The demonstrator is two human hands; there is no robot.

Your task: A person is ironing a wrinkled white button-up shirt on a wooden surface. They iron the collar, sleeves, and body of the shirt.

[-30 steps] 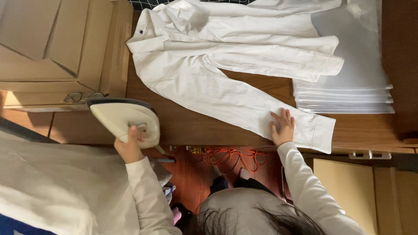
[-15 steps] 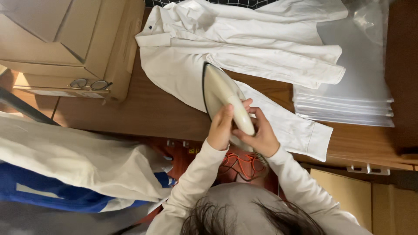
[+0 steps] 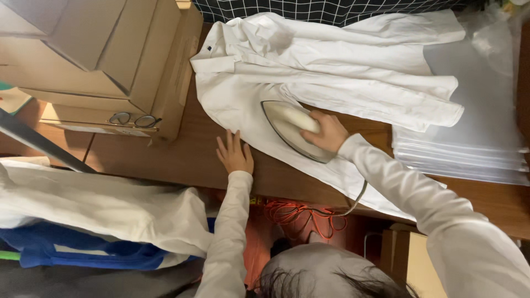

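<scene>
A cream-coloured iron (image 3: 292, 128) rests flat on a sleeve of the white shirt (image 3: 331, 72), which lies spread over the wooden table (image 3: 165, 154). The right hand (image 3: 327, 131) is wrapped firmly around the iron's handle. The left hand (image 3: 234, 153) lies open and flat, fingers spread, at the shirt's near-left edge, gripping nothing. Further left, a pair of glasses (image 3: 132, 119) sits on a cardboard box (image 3: 110, 49); at the right lies a stack of clear plastic bags (image 3: 469, 138).
</scene>
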